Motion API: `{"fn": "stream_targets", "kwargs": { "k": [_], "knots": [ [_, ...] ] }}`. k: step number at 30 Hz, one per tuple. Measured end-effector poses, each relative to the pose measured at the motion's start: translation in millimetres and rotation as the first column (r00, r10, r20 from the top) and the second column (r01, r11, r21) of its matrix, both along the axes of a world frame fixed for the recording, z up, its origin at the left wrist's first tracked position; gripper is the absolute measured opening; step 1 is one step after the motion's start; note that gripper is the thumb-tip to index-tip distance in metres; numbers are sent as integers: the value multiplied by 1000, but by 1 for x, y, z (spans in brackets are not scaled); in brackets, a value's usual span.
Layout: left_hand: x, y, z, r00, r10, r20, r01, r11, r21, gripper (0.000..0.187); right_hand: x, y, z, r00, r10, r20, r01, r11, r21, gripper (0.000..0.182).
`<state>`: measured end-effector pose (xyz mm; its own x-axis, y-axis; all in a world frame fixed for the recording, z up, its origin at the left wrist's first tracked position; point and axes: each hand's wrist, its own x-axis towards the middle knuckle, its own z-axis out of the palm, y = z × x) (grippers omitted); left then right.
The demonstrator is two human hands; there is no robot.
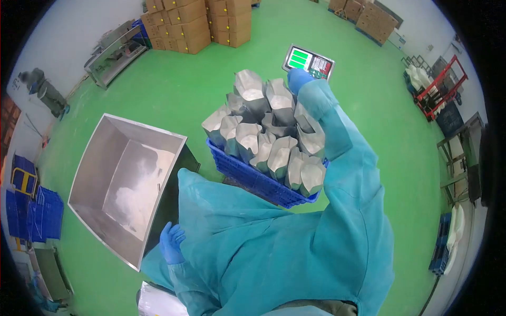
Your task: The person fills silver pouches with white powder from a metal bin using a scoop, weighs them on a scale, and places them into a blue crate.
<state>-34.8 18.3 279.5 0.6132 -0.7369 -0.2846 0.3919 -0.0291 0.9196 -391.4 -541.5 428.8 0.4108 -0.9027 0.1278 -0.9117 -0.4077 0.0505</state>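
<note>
My left hand, in a blue glove, hangs beside the near wall of a large steel bin. Its fingers are slightly bent and apart, with nothing in them. White powder lies in the bottom of that bin. My right hand, gloved too, reaches out to the lower left edge of a digital scale display with lit green readouts; its fingers are hidden behind the back of the hand. Between my arms, several open-topped silver pouches stand upright in a blue crate, pale contents showing in some.
Stacked cardboard boxes stand at the back. A person bends over at the far left, near a metal bench. Blue crates sit at left, a red pallet jack at right. White sheeting lies low by my left side.
</note>
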Motion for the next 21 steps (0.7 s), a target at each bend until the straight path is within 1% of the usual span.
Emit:
{"fn": "stream_targets", "kwargs": {
  "k": [2, 3, 4, 5, 6, 7, 8, 9, 10, 11, 12, 14, 16, 17, 18, 19, 20, 21],
  "knots": [
    [-2, -12, -10, 992, -121, -33, 123, 991, 54, 53, 2, -26, -28, 999, -53, -4, 53, 996, 71, 21],
    [2, -11, -11, 992, -117, -42, 120, 990, 80, 55, 0, -31, -41, 993, -54, 106, 45, 995, 88, 22],
    [-1, -13, -4, 919, -5, 395, -20, 998, 61, 59, 21, -35, -41, 958, -49, 282, 14, 992, 126, 23],
    [0, -17, 8, 658, 58, 751, -155, 986, 60, 64, 34, -17, -35, 801, -131, 584, -27, 967, 254, 24],
    [14, -14, 52, 120, -123, 985, -527, 833, 168, 80, 55, 9, -19, 500, -288, 817, -111, 914, 390, 25],
    [42, -11, 81, -48, -251, 967, -725, 675, 139, 95, 70, 33, -5, 277, -388, 879, -166, 882, 442, 27],
    [100, -1, 72, -272, -338, 901, -879, 468, -89, 105, 70, 52, 5, 175, -421, 890, -154, 881, 447, 28],
    [125, -5, 102, -224, -94, 970, -933, 309, -185, 107, 55, 50, 4, 193, -410, 891, -25, 906, 423, 28],
    [139, -1, 146, -255, -199, 946, -938, 287, -192, 107, 41, 63, 13, 230, -414, 881, 75, 910, 408, 28],
    [163, 0, 163, -362, -334, 871, -911, 326, -253, 109, 28, 76, 22, 265, -426, 865, 174, 903, 392, 27],
    [188, 1, 178, -549, -233, 803, -784, 477, -397, 107, 34, 90, 39, 307, -452, 837, 224, 889, 399, 27],
    [221, -14, 208, -691, -16, 723, -654, 440, -616, 110, 1, 44, 7, 384, -282, 879, 185, 956, 225, 25],
    [235, -21, 234, -777, -73, 625, -560, 536, -632, 110, 2, 49, 10, 330, -395, 857, 296, 906, 303, 26],
    [234, -33, 244, -776, -30, 630, -546, 533, -646, 107, -9, 31, 3, 674, -345, 653, 308, 935, 176, 24],
    [231, -39, 252, -773, 2, 635, -541, 522, -659, 104, -17, 9, -13, 907, -267, 325, 260, 963, 66, 23],
    [226, -45, 253, -769, 21, 639, -541, 511, -668, 101, -14, 13, -10, 978, -206, -12, 206, 978, 31, 22],
    [224, -49, 253, -711, 7, 703, -543, 629, -556, 97, -10, 17, -7, 938, -102, -330, 105, 994, -8, 21],
    [224, -53, 251, -651, -19, 759, -529, 729, -435, 92, 19, 61, 32, 822, -36, -568, 42, 999, -2, 21]
  ]
}}
